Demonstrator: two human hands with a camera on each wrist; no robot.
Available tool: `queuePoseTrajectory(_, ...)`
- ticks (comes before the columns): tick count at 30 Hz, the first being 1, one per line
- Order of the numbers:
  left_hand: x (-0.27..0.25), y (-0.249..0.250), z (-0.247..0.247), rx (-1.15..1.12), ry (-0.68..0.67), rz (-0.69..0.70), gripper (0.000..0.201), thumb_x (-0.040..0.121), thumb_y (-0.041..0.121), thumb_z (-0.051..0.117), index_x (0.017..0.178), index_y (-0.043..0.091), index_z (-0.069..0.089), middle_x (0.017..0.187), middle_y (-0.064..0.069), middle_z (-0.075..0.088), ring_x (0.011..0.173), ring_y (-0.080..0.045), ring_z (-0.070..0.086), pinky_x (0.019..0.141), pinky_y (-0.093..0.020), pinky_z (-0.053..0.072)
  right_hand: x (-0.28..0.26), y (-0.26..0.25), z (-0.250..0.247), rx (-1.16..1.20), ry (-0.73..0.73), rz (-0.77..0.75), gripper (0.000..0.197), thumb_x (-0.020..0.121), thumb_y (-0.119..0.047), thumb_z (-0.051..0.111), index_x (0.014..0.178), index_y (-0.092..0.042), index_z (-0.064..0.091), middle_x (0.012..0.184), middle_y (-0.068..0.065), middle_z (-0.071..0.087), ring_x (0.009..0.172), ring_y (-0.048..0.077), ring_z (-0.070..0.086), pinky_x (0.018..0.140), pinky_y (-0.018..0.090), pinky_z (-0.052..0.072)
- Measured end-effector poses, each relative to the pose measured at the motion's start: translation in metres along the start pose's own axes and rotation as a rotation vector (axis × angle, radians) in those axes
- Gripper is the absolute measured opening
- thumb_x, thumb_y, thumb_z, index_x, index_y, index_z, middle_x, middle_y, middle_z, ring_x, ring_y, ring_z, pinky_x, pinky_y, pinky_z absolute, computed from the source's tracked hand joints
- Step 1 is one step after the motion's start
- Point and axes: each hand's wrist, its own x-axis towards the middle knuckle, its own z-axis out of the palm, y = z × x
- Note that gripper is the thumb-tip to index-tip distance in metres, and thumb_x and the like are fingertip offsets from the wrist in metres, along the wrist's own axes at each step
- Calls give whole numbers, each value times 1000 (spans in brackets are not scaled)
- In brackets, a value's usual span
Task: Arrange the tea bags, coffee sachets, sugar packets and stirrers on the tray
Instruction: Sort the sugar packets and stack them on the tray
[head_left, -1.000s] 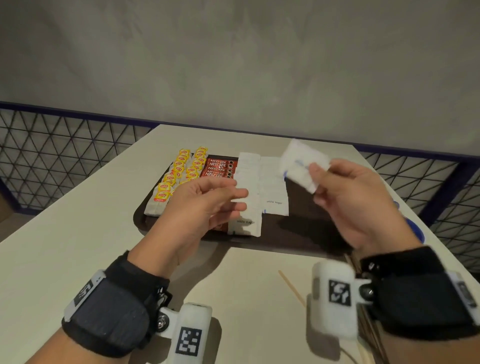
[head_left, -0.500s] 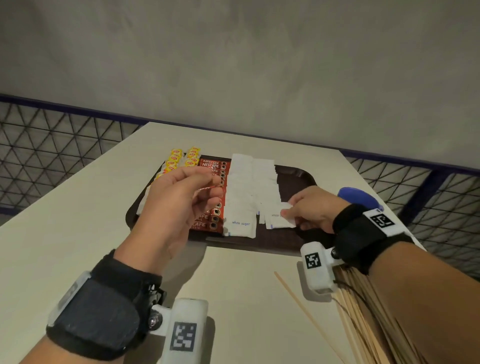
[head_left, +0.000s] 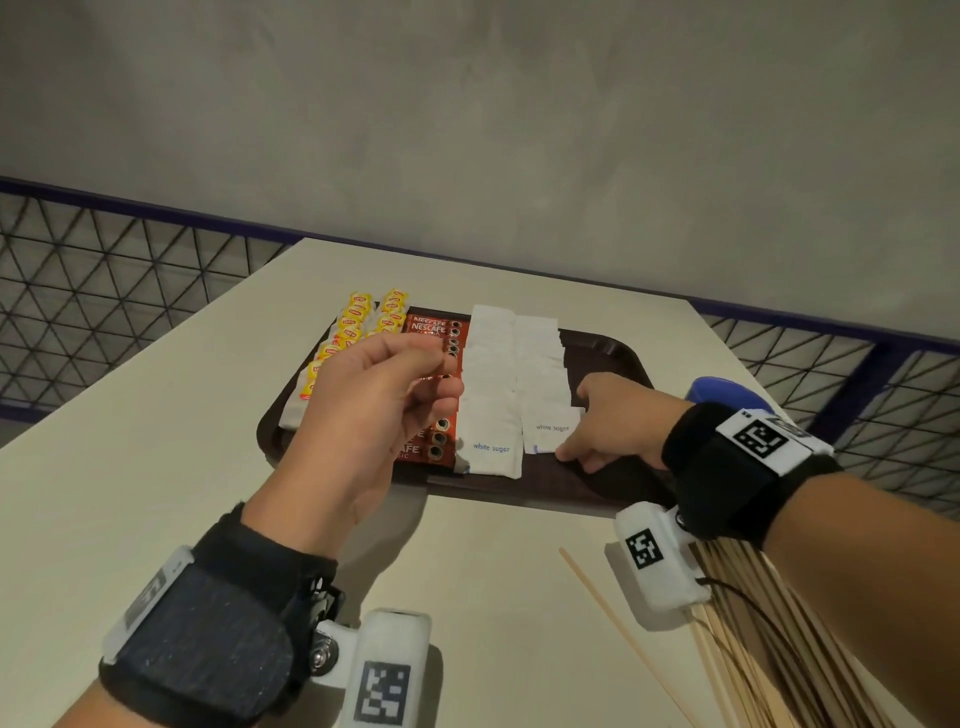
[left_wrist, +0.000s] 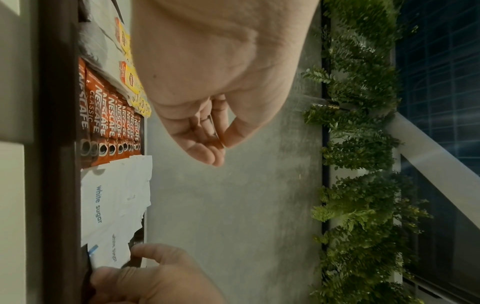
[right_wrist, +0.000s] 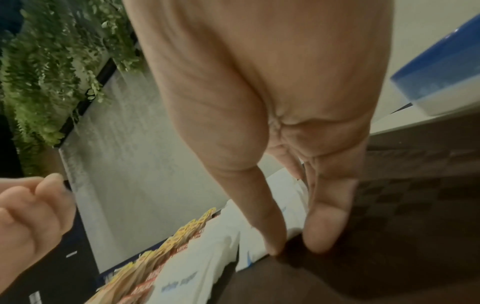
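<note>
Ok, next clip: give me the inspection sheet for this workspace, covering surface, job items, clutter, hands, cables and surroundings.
Surface: pale table bearing a dark brown tray.
Job's things: on the tray, from its left side, tea bags in two rows, coffee sachets, then white sugar packets in two columns. Wooden stirrers lie off the tray on the table.
Clutter: blue object beyond the right wrist, identity unclear.
Hands: left hand raised over the tray, fingers loosely curled, holding nothing seen; right hand down on the tray, fingertips at the nearest sugar packet.
Cables: thin dark cord across the stirrers.
Surroundings: grey wall, wire-mesh railing; foliage in the wrist views.
</note>
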Motion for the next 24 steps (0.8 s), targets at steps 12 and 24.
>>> queuePoseTrajectory(12,1,-3,1,10,-4,-10,8,96,1,64,99,6,70,84,-10,74,70,-19,70,60,-24,58,9,0,2,-160,28,-39,29,92,-21,75,103,-14,49,97,8,69,79,25,76,71,32,64)
queuePoseTrajectory(24,0,-2,1,30,3,-1,9,98,4,64,104,6,71,83,-9,75,71,-18,71,62,-25,58,-1,-15,18,-478,110,-241,42,86,-57,70,79,-17,61,72,2,63,64,13,59,58,25,49)
